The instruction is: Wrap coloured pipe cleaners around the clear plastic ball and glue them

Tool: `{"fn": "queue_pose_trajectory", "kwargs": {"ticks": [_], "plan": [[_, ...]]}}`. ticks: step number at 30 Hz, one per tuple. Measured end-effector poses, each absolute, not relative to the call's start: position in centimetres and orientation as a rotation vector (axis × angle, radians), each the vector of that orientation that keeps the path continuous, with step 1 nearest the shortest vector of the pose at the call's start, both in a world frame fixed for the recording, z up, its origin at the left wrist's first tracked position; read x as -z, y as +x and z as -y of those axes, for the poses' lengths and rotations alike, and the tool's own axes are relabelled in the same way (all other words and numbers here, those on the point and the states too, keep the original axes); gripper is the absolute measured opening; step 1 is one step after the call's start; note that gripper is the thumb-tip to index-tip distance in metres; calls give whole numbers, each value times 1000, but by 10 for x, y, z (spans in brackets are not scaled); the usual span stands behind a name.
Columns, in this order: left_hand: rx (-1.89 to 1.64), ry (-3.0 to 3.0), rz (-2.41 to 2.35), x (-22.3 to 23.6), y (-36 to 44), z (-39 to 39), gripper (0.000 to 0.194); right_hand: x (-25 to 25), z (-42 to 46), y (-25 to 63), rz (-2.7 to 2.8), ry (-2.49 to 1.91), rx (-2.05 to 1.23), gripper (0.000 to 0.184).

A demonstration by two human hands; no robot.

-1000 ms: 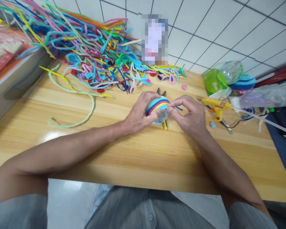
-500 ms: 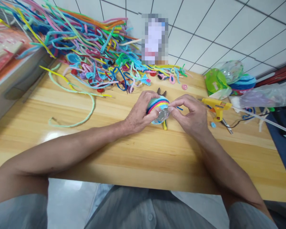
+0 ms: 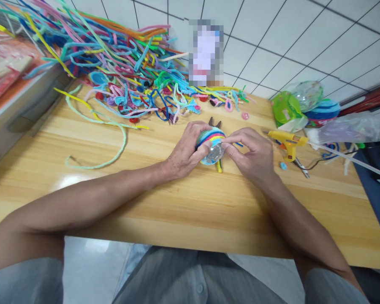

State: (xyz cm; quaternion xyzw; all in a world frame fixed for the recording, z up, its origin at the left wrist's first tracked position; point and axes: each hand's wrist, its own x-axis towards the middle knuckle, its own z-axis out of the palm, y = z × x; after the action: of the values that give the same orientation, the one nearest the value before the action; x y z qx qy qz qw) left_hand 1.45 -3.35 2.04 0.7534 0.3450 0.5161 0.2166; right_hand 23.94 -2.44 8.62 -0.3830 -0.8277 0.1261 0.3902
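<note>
My left hand [image 3: 187, 148] is wrapped around a small clear plastic bottle piece [image 3: 215, 154] that is tilted, its shiny bottom facing me. Bands of light blue, yellow, pink and dark blue pipe cleaner [image 3: 214, 137] circle its side. At the right edge of the bands, the thumb and index finger of my right hand [image 3: 252, 151] are pinched together on the light blue pipe cleaner; the fingertips hide most of what they grip. Partly covered by the piece lie pliers [image 3: 215, 123], their dark jaws pointing away and a yellow handle end showing below.
A large heap of coloured pipe cleaners [image 3: 123, 63] fills the back left. Against the tiled wall stands a blurred-out phone [image 3: 205, 52]. To the right lie a yellow glue gun [image 3: 288, 140], a blue button [image 3: 283, 166], a green packet [image 3: 286, 109] and plastic bags [image 3: 351, 128].
The wrapped piece has turned very slightly in my left hand. My right fingertips have shifted a little left and down along its edge.
</note>
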Motion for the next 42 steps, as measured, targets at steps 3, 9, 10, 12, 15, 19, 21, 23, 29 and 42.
{"fn": "queue_pose_trajectory", "kwargs": {"ticks": [3, 9, 10, 12, 15, 19, 21, 23, 29, 42], "plan": [[-1426, 2049, -941, -23, 14, 35, 42, -86, 25, 238, 2090, -963, -321, 10], [-1363, 2058, -958, -27, 12, 35, 47, -84, 26, 236, 2101, -927, -233, 12], [-1352, 2060, -956, -28, 11, 35, 47, -84, 25, 236, 2104, -938, -228, 13], [-1337, 2056, -949, -28, 10, 34, 44, -85, 25, 237, 2111, -955, -217, 13], [-1343, 2056, -945, -29, 10, 33, 42, -86, 24, 239, 2128, -951, -203, 11], [-1374, 2067, -946, -27, 11, 31, 43, -86, 25, 240, 2138, -921, -201, 13], [-1384, 2058, -949, -26, 12, 31, 44, -84, 26, 240, 2136, -896, -193, 16], [-1389, 2048, -952, -26, 12, 30, 44, -83, 26, 239, 2143, -895, -186, 16], [-1395, 2045, -960, -27, 13, 31, 46, -80, 24, 239, 2156, -879, -164, 18], [-1376, 2053, -944, -26, 10, 31, 48, -69, 22, 242, 2205, -771, 165, 31]]}}
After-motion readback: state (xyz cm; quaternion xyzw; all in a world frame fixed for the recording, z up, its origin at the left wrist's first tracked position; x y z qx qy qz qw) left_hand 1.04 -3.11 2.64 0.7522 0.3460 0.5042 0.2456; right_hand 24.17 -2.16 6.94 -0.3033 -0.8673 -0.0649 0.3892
